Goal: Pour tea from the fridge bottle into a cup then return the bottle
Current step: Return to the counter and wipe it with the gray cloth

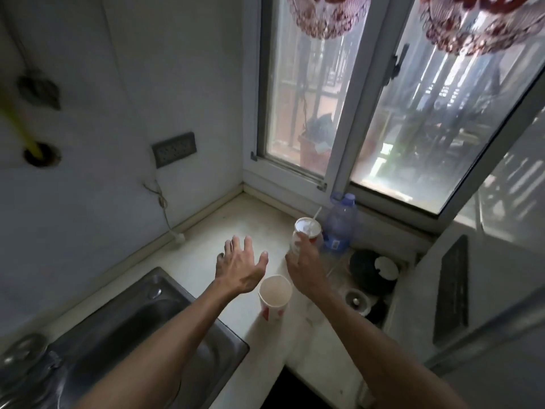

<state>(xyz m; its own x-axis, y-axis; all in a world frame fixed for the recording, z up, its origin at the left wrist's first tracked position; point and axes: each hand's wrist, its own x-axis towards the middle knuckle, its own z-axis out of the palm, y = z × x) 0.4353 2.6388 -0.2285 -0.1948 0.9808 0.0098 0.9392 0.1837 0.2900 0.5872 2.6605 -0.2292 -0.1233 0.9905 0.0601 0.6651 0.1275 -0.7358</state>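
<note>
You are standing in a small home kitchen: a steel sink (126, 314) is set into the pale counter (224, 225), a wall socket (174, 149) sits above it, and lace curtains (327, 16) hang at the window (298, 113)
</note>
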